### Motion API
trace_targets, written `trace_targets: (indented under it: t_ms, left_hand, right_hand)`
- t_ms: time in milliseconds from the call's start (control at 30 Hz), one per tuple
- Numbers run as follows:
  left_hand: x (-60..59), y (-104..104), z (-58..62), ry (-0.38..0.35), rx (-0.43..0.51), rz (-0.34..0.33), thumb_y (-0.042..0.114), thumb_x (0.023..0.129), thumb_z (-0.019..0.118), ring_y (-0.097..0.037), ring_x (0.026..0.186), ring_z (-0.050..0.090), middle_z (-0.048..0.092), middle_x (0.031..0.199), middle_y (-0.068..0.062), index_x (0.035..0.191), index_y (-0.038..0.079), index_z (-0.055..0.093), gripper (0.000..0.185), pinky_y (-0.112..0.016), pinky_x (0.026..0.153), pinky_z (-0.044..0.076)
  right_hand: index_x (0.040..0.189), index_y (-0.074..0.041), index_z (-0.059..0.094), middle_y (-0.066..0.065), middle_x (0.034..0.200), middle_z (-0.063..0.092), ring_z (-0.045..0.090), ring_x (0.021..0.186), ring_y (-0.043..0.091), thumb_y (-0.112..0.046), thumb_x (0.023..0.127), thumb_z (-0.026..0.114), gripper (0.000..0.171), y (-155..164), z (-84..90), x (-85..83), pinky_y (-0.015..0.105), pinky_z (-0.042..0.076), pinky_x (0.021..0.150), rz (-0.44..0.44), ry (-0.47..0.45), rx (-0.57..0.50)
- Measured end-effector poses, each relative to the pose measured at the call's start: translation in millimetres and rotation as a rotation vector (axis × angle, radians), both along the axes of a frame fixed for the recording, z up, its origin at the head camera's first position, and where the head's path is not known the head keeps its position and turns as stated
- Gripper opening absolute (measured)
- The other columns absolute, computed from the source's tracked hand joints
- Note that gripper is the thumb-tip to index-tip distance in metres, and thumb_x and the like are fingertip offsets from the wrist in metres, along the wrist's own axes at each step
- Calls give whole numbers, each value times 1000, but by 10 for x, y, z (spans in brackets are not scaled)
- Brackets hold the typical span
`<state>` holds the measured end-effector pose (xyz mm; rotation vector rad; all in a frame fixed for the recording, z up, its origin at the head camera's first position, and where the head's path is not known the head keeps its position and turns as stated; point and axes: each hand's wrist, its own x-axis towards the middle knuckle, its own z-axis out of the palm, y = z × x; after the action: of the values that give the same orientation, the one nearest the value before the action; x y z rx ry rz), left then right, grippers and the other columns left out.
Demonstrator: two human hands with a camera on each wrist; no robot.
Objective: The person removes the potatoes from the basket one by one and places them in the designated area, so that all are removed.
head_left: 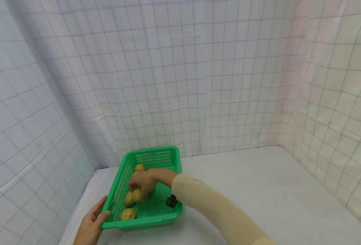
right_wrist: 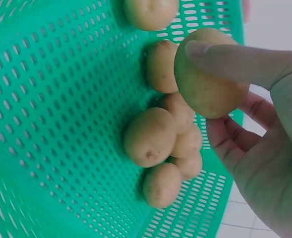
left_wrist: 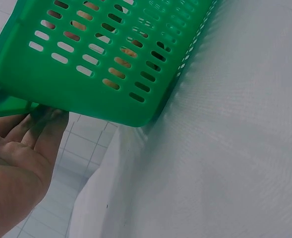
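Green plastic basket (head_left: 156, 207) steadied by the flat-fingered left hand (head_left: 91, 224); right hand (head_left: 143, 182) pinches a potato (right_wrist: 210, 74), liable to slip from so shallow a grip.

We see a basket (head_left: 121, 177) of glossy, perforated green plastic, potatoes (right_wrist: 150, 136) with smooth matt skins, and a bench (head_left: 260, 190) under matt white cloth.
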<state>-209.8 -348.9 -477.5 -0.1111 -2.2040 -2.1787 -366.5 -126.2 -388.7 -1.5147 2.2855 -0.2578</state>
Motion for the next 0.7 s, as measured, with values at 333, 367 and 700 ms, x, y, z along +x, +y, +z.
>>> trace_targets:
  t_ms: [333,367,700]
  left_hand:
    - [-4,-26,-5,8,-5,5,9,109,55,18,113,47,-1,164,-34,161,-10,3,76,-15,93,50]
    - [1,-26,-2,11,-1,8,8,108,55,18,113,48,-1,164,-35,161,-10,4,76,-15,93,50]
    - [20,4,7,10,12,-1,12,109,55,17,116,47,0,165,-32,162,-7,4,76,-16,96,49]
  right_hand:
    - [112,-17,63,-8,108,55,51,95,7,-10,87,85,34,187,214,-84,16,47,77,-10,14,-96]
    - [111,-17,63,-7,107,55,50,94,7,-10,87,85,34,214,233,-88,16,46,77,-14,20,-102]
    - [111,-18,62,-7,103,59,50,89,8,-10,86,86,36,534,363,-154,20,49,72,-79,1,-170]
